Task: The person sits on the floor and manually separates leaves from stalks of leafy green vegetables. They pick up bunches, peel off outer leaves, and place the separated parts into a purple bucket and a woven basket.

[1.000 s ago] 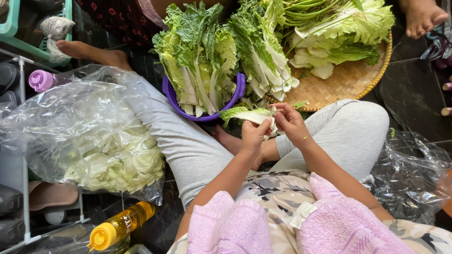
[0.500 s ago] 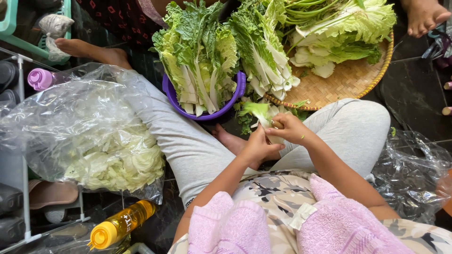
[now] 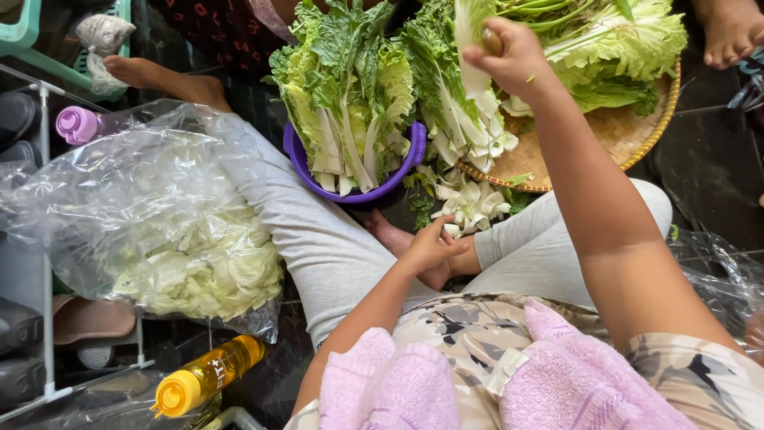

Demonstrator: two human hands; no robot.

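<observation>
Currently your right hand [image 3: 509, 56] pinches a cabbage leaf [image 3: 471, 44] above the woven tray [image 3: 637, 139], while your left hand [image 3: 430, 247], fingers loosely curled, rests beside cut cabbage stubs [image 3: 473, 203].

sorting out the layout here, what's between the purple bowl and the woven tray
In the head view, a bunch of cabbage leaves stands between the purple bowl and the woven tray, white stems down, overlapping the tray's edge. The right hand is above it.

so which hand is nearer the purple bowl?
Left. The left hand rests just below the purple bowl, near the cut stems; the right hand is raised to its right, holding a leaf.
</observation>
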